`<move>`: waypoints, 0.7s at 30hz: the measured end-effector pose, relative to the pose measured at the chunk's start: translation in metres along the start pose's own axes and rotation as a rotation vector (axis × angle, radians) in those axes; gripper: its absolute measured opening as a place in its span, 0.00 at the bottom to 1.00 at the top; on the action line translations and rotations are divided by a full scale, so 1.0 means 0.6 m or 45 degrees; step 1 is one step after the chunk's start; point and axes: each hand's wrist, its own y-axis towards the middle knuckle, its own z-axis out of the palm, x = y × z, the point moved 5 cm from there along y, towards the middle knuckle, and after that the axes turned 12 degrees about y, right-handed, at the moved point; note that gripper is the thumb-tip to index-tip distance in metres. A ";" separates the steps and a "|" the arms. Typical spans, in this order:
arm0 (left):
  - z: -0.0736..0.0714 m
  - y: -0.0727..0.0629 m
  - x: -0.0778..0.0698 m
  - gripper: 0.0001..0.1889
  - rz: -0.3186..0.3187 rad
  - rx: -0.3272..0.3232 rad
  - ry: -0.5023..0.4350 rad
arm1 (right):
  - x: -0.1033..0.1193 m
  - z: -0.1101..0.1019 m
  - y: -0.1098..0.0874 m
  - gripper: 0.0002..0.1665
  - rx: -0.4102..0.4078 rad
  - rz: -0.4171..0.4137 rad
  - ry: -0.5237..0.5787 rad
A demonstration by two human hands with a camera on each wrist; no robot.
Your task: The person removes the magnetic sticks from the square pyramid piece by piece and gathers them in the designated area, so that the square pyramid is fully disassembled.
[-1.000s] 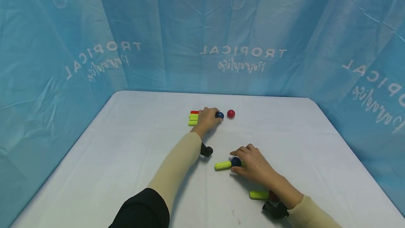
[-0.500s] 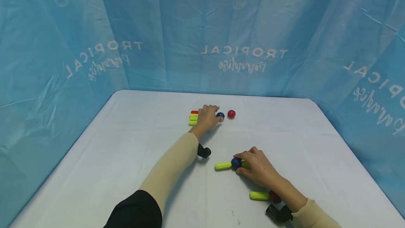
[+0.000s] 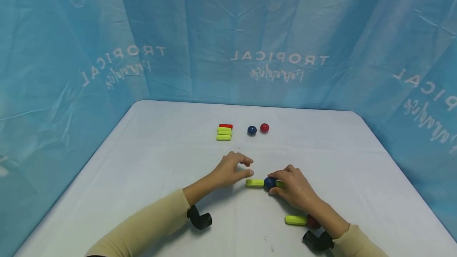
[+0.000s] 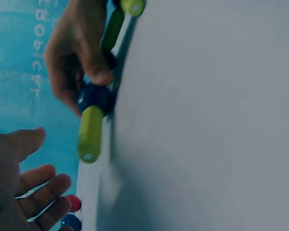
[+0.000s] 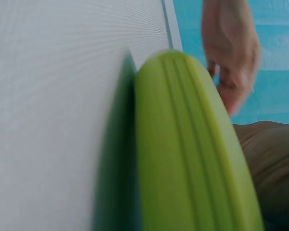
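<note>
A: Where are the hands, and what do they hold?

B: Over a white counter [image 3: 171, 146], the right hand [image 3: 296, 187] pinches a blue ball [image 3: 269, 183] between thumb and fingers, right of centre. A yellow-green stick [image 3: 254, 183] juts left from it. The left hand [image 3: 232, 169] hovers just left, thumb and fingers spread, holding nothing

A: What could go wrong?

B: If that joint is loose, a sideways nudge from the left hand might knock the stick askew. The ball looks smooth, so a light pinch could let it twist. The right wrist's black camera [image 3: 317, 242] sits close beside a dark red ball [image 3: 313, 222] and its near stick [image 3: 295, 220]; lowering the arm could shove both

A: What is hard to make out?

B: The right fingers cover much of a second stick [image 3: 280, 184] right of the blue ball, hiding its end. The wrist partly hides the dark red ball. In the right wrist view, one large stick runs off the near edge, and whether the blue ball touches the counter I cannot tell
</note>
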 end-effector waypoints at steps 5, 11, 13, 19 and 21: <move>0.031 -0.033 -0.001 0.23 0.047 0.033 0.138 | -0.003 0.000 -0.002 0.26 0.001 0.012 0.005; 0.045 -0.039 -0.007 0.21 0.054 -0.050 0.220 | -0.001 0.001 -0.002 0.26 0.003 0.010 0.001; 0.046 -0.039 -0.010 0.20 0.052 -0.076 0.222 | -0.001 0.000 -0.002 0.26 -0.002 0.004 -0.002; 0.049 -0.039 -0.014 0.14 0.064 -0.159 0.209 | -0.002 0.001 -0.001 0.26 0.000 -0.002 -0.006; 0.050 -0.039 -0.015 0.13 0.066 -0.170 0.210 | -0.002 0.001 -0.001 0.26 0.005 0.000 -0.011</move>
